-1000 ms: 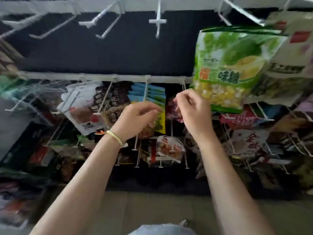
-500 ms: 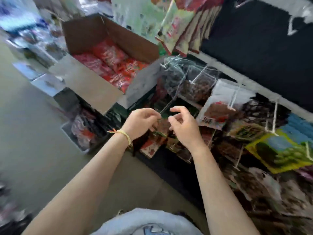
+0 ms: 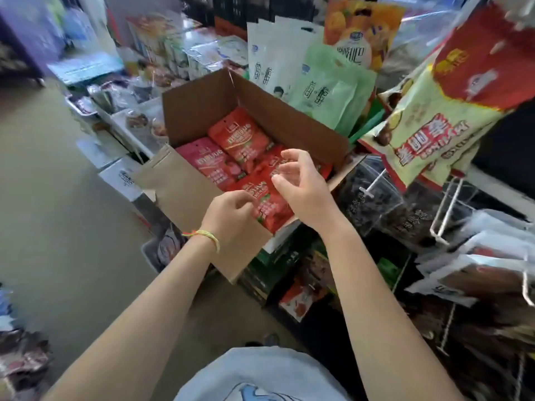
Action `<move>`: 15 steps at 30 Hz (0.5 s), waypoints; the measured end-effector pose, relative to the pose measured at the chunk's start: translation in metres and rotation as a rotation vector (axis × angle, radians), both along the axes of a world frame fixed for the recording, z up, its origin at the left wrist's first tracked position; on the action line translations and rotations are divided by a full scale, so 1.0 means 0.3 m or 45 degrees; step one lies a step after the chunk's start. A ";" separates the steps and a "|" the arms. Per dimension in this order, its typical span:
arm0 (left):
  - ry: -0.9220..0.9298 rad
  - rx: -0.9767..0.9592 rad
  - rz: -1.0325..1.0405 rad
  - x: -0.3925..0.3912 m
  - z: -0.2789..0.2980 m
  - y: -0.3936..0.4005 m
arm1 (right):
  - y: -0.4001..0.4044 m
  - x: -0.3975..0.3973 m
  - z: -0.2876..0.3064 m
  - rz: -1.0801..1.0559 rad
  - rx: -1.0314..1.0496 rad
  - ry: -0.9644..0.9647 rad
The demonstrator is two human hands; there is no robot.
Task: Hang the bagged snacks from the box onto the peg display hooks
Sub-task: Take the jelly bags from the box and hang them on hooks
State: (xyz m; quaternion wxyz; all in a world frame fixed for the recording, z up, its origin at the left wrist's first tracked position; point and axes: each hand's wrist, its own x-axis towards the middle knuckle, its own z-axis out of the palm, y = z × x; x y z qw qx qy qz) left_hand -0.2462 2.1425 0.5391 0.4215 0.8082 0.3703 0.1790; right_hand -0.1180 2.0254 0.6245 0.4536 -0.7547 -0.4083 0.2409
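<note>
An open cardboard box (image 3: 202, 111) sits among the shop's stock, its flaps folded outward, and inside it lie red bagged snacks (image 3: 237, 137) — flat, overlapping, printed faces up. Both bare hands are over the near end of the box. The left hand (image 3: 231, 215), with a yellow-green string bracelet (image 3: 207, 235) on its wrist, hovers above the near flap with its fingers curled loosely inward; its grip is narrow, and I cannot tell whether the fingertips touch the nearest red bag (image 3: 269, 206) or merely hang just above it. The right hand (image 3: 304, 186) is over the same bag, fingers spread and bent, thumb apart from them — a wide grip holding nothing.

To the right of the box stands the peg display: white wire hooks (image 3: 373, 183) stick out toward the camera, some bare at the tip, others carrying clear packets of dark snacks (image 3: 405, 215). Higher up hangs a large green-and-red bag (image 3: 434, 123), tilted, and behind the box are pale green bags (image 3: 330, 91) and white ones (image 3: 269, 65) (their print is too blurred to read). Lower right, more packets in white and brown (image 3: 469, 282) hang in rows. The floor (image 3: 58, 212) on the left is plain tan. A pale blue shirt (image 3: 260, 377) shows at the bottom edge.
</note>
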 end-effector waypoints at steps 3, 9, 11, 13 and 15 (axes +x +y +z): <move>0.240 0.163 -0.041 0.046 -0.035 0.154 | 0.156 0.059 -0.023 0.093 -0.361 -0.105; 0.478 0.229 -0.246 0.114 -0.105 0.358 | 0.372 0.075 -0.192 0.141 -1.105 -0.256; 0.516 0.272 -0.312 0.125 -0.128 0.418 | 0.425 0.073 -0.265 0.073 -1.175 -0.262; 0.540 0.400 -0.376 0.132 -0.154 0.484 | 0.465 0.075 -0.316 0.029 -1.213 -0.268; 0.564 0.442 -0.455 0.136 -0.170 0.546 | 0.487 0.075 -0.342 -0.039 -1.233 -0.306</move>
